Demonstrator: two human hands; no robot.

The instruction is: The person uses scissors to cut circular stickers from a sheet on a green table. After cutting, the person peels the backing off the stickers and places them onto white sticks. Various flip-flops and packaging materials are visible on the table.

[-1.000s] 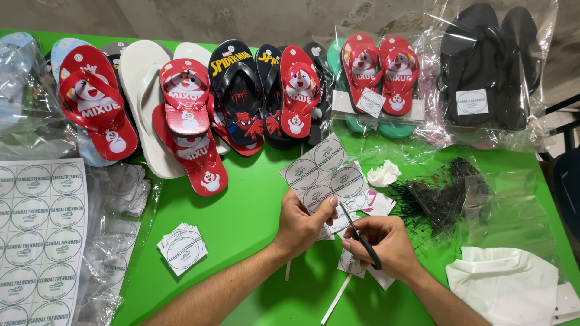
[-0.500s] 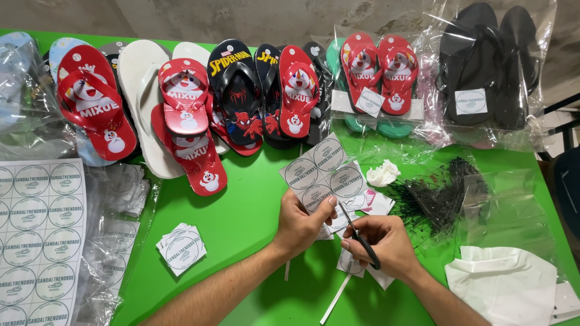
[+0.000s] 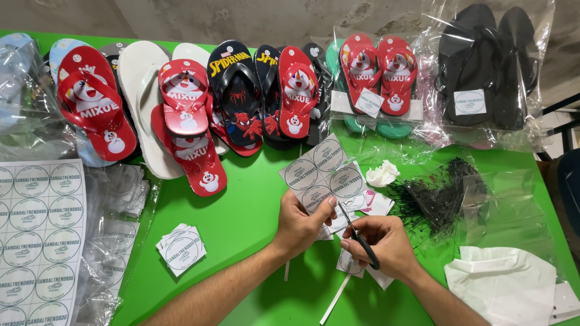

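Green tabletop (image 3: 241, 223) fills the view, cluttered, grey wall behind. Nearest me: thin white paper strips (image 3: 334, 300) lie on the green between my forearms, long axis running lower-left to upper-right. My right hand (image 3: 383, 244) is closed around black scissors (image 3: 360, 241), fingers through the handle loops; the blades point up and left, toward the label sheet, tips touching its lower edge. How far the blades gape I cannot tell, too small. My left hand (image 3: 300, 224) is clamped on the label sheet (image 3: 322, 176), thumb on top, fingers under. That sheet is a small piece with round printed stickers, tilted, long axis going from my left hand up and to the right, lifted a little off the table. Cut square labels (image 3: 350, 264) sit under and just beside the right hand. Left of my arms, a small stack of cut labels (image 3: 180, 250). Far left edge, a big uncut sticker sheet (image 3: 36, 241) next to clear plastic bags (image 3: 115, 241). Right side: white folded paper (image 3: 501, 287), a heap of black plastic tag ties (image 3: 438, 196), a crumpled white scrap (image 3: 382, 174). Farthest back, a row of flip-flops (image 3: 235, 99), toes toward the wall: red, white, black ones, then bagged red pair (image 3: 379, 72) and bagged black pair (image 3: 486, 63).
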